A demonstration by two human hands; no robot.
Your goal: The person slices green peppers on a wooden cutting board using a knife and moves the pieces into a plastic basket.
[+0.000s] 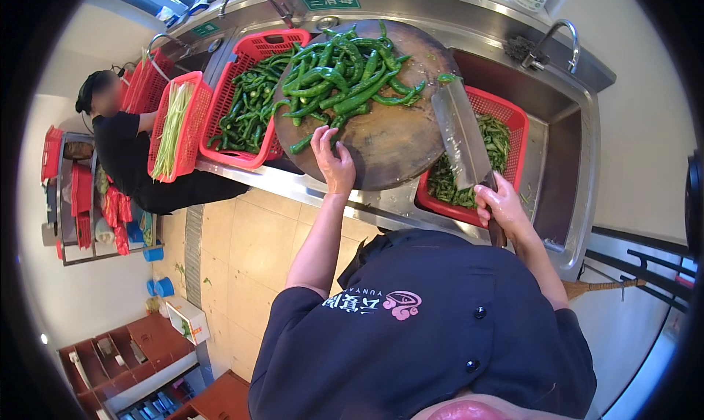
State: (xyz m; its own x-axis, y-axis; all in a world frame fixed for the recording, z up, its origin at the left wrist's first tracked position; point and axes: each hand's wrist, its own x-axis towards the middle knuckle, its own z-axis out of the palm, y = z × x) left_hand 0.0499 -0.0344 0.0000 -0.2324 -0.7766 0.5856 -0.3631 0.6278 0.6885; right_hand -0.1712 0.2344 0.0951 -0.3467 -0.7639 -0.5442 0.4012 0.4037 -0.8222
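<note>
My right hand (501, 204) grips the handle of a Chinese cleaver (463, 134). Its broad blade, wet and flecked with bits, slants over the right edge of a round wooden chopping board (396, 145). A small green pepper piece (446, 78) lies by the blade's far end. Long green peppers (346, 73) are heaped across the board's far left part. At the near left edge, my left hand (334, 164) holds nothing, fingers apart, close beside a pepper (302, 144); whether they touch is unclear. Below the blade, a red plastic basket (517, 123) holds cut green peppers (495, 145).
A red basket (234, 158) of green peppers adjoins the board's left side. Beyond it, another red basket (190, 164) holds pale green stalks, near a person in black (118, 150). The right basket sits in a steel sink (572, 145) beneath a faucet (575, 40).
</note>
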